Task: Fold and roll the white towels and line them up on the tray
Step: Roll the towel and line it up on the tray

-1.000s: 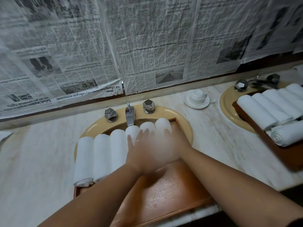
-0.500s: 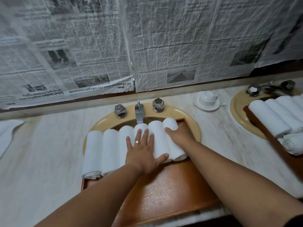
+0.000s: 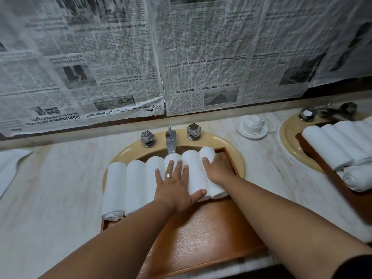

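Six rolled white towels [image 3: 136,184] lie side by side on the wooden tray [image 3: 201,234], the left grip [image 3: 175,184] flat and open on the middle rolls, the right grip [image 3: 216,170] open against the end roll: lining-up, seemingly, next needing gentle, even pushing.

Six rolled white towels [image 3: 136,186] sit on the near wooden tray [image 3: 201,234], and at least four more rolls [image 3: 326,146] on the second tray [image 3: 301,141]. There are two basins [image 3: 128,154], four faceted tap knobs [image 3: 193,131], one cup [image 3: 252,122] and one saucer [image 3: 241,131].

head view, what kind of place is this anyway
Likely a hotel or spa bathroom vanity: a basin with a tap, a second basin beside it, a marble counter, and rolled white towels on a wooden tray.
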